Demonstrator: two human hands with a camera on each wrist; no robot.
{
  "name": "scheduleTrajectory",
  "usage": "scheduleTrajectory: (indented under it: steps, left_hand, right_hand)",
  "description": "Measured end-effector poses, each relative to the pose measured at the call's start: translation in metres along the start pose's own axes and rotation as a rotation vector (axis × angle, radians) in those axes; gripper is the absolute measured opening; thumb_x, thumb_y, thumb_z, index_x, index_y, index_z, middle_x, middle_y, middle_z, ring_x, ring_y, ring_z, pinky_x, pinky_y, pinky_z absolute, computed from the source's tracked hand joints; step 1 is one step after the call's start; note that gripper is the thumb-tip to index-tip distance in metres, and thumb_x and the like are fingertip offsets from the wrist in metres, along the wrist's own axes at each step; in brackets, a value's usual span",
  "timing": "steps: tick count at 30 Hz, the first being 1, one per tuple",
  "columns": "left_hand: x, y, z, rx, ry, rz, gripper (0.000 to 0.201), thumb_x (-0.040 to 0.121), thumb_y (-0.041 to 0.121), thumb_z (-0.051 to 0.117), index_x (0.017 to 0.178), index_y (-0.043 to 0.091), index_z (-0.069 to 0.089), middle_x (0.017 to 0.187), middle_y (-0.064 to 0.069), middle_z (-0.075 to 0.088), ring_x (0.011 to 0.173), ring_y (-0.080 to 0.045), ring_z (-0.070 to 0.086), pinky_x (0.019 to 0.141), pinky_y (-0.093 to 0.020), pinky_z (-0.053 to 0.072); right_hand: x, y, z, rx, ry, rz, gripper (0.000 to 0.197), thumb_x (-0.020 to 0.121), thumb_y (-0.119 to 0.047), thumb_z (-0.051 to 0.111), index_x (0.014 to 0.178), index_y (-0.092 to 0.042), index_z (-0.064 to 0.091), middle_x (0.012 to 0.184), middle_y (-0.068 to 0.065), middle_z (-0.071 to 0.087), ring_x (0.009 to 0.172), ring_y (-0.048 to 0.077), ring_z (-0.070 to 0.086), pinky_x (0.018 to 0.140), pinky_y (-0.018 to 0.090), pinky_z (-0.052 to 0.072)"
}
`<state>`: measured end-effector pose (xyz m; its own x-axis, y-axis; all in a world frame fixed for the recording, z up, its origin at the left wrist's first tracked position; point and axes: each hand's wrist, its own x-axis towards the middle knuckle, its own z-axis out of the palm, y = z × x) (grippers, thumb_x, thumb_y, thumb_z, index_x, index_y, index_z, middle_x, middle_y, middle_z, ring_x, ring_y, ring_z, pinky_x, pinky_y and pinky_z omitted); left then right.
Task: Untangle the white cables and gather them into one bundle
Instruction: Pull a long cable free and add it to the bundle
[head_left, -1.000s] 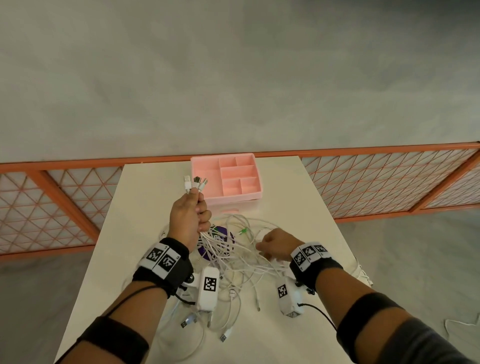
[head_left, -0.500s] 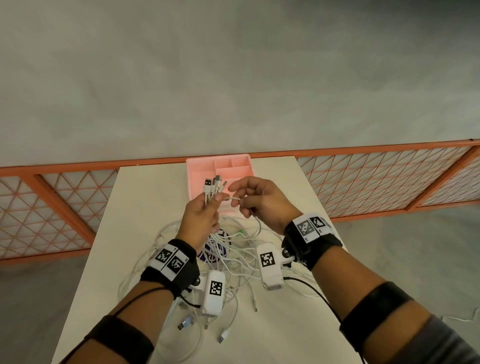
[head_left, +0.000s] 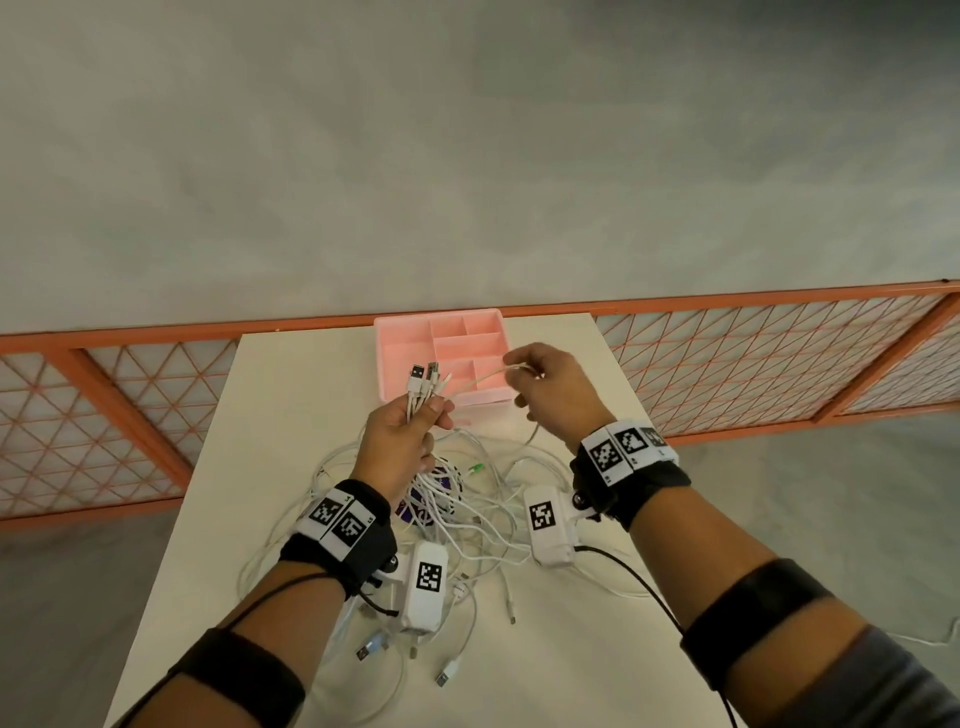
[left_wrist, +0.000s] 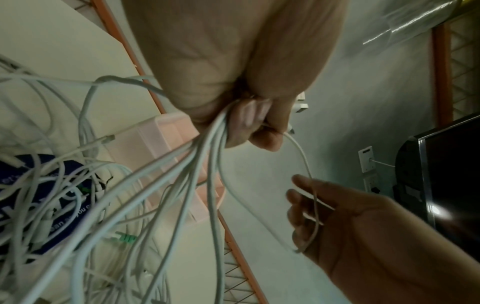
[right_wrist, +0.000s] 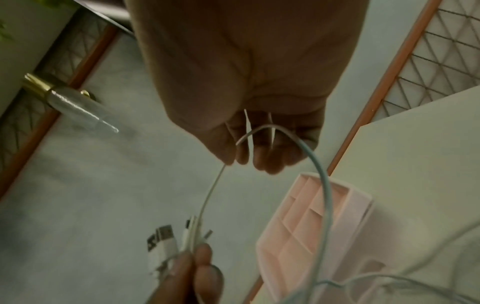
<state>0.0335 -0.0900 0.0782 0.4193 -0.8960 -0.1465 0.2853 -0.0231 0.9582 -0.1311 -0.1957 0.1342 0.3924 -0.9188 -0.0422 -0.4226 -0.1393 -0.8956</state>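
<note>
A tangle of white cables (head_left: 467, 512) lies on the white table (head_left: 270, 441). My left hand (head_left: 402, 434) is raised above it and grips several cable ends, their plugs (head_left: 426, 376) sticking up past my thumb; the strands (left_wrist: 182, 170) fan down from the fist. My right hand (head_left: 545, 384), to the right and over the pink tray, pinches one thin white cable (head_left: 483, 378) that runs across from the left hand's bunch. In the right wrist view that cable (right_wrist: 322, 176) loops over my fingers and drops back toward the pile.
A pink divided tray (head_left: 457, 338) sits at the table's far edge, just under both hands. A purple disc (head_left: 441, 488) lies beneath the tangle. Loose plugs (head_left: 447, 675) trail toward the near edge. An orange lattice railing (head_left: 753, 358) runs behind the table.
My right hand left the pile, rose to the left hand's bunch, took hold of one cable and has drawn it out to the right. The left hand shifted slightly right with its plugs.
</note>
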Motion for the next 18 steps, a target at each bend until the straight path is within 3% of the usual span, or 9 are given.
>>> scheduleTrajectory:
  steps: [3, 6, 10, 15, 18]
  left_hand:
    - [0.002, 0.003, 0.0, -0.055, 0.091, 0.025, 0.017, 0.1, 0.022, 0.057, 0.097, 0.01, 0.068, 0.089, 0.001, 0.072, 0.05, -0.009, 0.027, 0.046, -0.023, 0.025]
    - [0.004, 0.008, -0.007, -0.093, 0.177, 0.05, 0.021, 0.103, 0.025, 0.053, 0.096, 0.011, 0.066, 0.094, 0.0, 0.068, 0.05, -0.009, 0.029, 0.042, -0.02, 0.027]
    - [0.0, 0.007, -0.011, -0.028, 0.113, 0.045, 0.024, 0.104, 0.024, 0.049, 0.092, 0.011, 0.064, 0.086, -0.001, 0.057, 0.049, -0.009, 0.027, 0.04, -0.018, 0.028]
    - [-0.004, -0.004, -0.014, 0.021, 0.07, -0.011, 0.026, 0.105, 0.025, 0.048, 0.093, 0.008, 0.065, 0.076, 0.0, 0.048, 0.049, -0.009, 0.026, 0.04, -0.019, 0.026]
    - [-0.002, -0.004, -0.016, 0.034, 0.089, 0.003, 0.026, 0.104, 0.024, 0.049, 0.093, 0.008, 0.066, 0.077, -0.001, 0.052, 0.047, -0.008, 0.027, 0.039, -0.019, 0.027]
  right_hand:
    - [-0.002, 0.011, 0.004, -0.024, -0.119, 0.067, 0.012, 0.093, -0.01, 0.059, 0.095, -0.003, 0.068, 0.066, 0.005, 0.06, 0.048, 0.017, 0.053, 0.045, 0.025, 0.04]
    - [0.0, 0.017, -0.001, 0.226, 0.033, 0.268, 0.011, 0.092, -0.008, 0.059, 0.091, 0.001, 0.065, 0.059, 0.006, 0.047, 0.042, 0.019, 0.049, 0.044, 0.025, 0.041]
    - [0.004, 0.023, -0.011, 0.62, 0.161, 0.49, 0.019, 0.095, -0.001, 0.045, 0.096, 0.001, 0.064, 0.054, 0.004, 0.036, 0.038, 0.018, 0.047, 0.043, 0.025, 0.043]
    - [0.005, 0.031, -0.016, 0.697, 0.047, 0.506, 0.023, 0.099, -0.02, 0.052, 0.097, -0.002, 0.067, 0.045, -0.001, 0.029, 0.041, 0.015, 0.043, 0.041, 0.022, 0.039]
    - [0.002, 0.031, -0.019, 0.677, -0.058, 0.447, 0.024, 0.098, -0.019, 0.049, 0.096, -0.004, 0.067, 0.051, -0.001, 0.031, 0.043, 0.013, 0.038, 0.038, 0.021, 0.03]
